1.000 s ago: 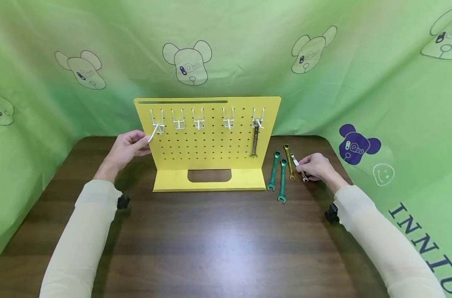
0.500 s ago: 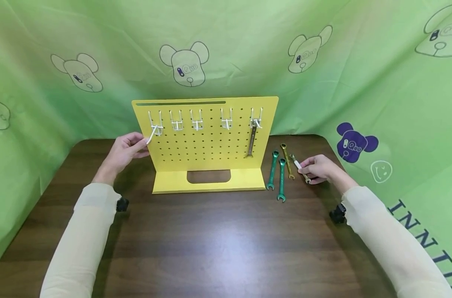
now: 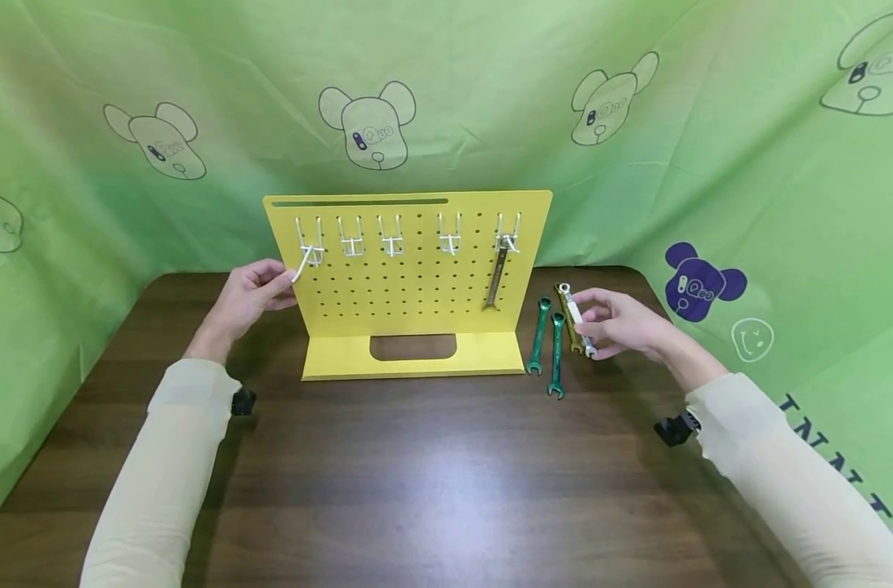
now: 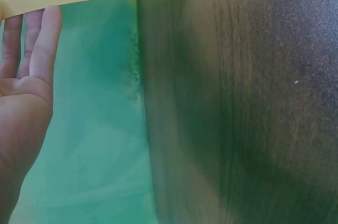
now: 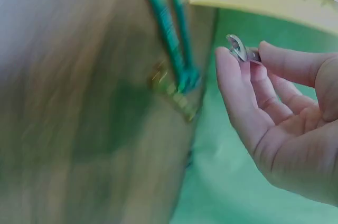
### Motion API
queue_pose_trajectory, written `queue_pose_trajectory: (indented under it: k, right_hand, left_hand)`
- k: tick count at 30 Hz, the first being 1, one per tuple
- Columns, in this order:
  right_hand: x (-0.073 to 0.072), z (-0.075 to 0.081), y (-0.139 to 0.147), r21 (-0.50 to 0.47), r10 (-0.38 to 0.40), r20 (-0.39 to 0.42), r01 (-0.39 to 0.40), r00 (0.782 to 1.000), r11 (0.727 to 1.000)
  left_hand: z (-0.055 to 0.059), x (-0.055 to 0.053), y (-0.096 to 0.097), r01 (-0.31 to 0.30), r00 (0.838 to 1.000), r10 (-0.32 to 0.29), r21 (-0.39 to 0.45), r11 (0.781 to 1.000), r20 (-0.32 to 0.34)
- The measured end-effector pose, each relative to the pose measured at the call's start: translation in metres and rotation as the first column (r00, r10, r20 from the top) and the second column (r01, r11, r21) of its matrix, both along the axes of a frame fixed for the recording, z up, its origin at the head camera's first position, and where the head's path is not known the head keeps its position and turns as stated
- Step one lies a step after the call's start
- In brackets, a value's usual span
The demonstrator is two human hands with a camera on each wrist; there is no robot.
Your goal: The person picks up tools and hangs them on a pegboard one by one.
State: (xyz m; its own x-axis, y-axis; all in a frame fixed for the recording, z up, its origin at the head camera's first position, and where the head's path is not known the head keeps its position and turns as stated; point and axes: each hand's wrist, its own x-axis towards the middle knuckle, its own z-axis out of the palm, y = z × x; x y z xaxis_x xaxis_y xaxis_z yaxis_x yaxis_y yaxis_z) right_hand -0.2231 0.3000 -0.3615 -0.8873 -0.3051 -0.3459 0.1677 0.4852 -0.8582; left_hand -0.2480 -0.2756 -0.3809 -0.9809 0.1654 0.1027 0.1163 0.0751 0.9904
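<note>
My left hand [image 3: 249,291] pinches the left edge of a yellow pegboard [image 3: 409,286], its thumb in front and fingers behind. Between thumb and fingertips of my right hand [image 3: 622,322] is a silver combination wrench [image 3: 576,315], raised off the table; its open end [image 5: 237,48] shows in the right wrist view. Just beside it lies a gold wrench [image 3: 573,337], partly covered. Two green wrenches [image 3: 540,335] lie between the gold one and the board. A dark metallic wrench [image 3: 497,279] hangs from the rightmost white hook [image 3: 508,232].
Several white wire hooks [image 3: 391,244] line the board's upper part. The board's foot [image 3: 336,358] stands on a dark wooden table [image 3: 431,465]. A green curtain [image 3: 483,98] rises behind the table's back edge and along its right side.
My right hand has lifted the silver wrench off the table and brought it leftward over the gold wrench. The hanging wrench has swung slightly left at its lower end. My left hand stays put.
</note>
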Motion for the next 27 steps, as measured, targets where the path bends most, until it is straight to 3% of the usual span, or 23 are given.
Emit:
queue_pose_trajectory:
  k: [8, 15, 27]
  right_hand:
    - [0.011, 0.024, -0.048, -0.119, 0.090, -0.024, -0.092, 0.996, 0.989]
    - [0.017, 0.030, -0.078, -0.188, 0.117, -0.084, -0.131, 0.990, 0.973]
    - [0.017, 0.037, -0.113, -0.231, 0.131, -0.099, -0.151, 0.986, 0.961]
  left_hand:
    - [0.001, 0.003, -0.001, 0.001, 1.000, -0.001, 0.018, 1.000, 0.015]
    - [0.003, 0.004, 0.001, 0.007, 1.000, -0.008, 0.028, 1.000, 0.019]
    - [-0.001, 0.000, 0.000, -0.002, 1.000, 0.002, 0.007, 1.000, 0.001]
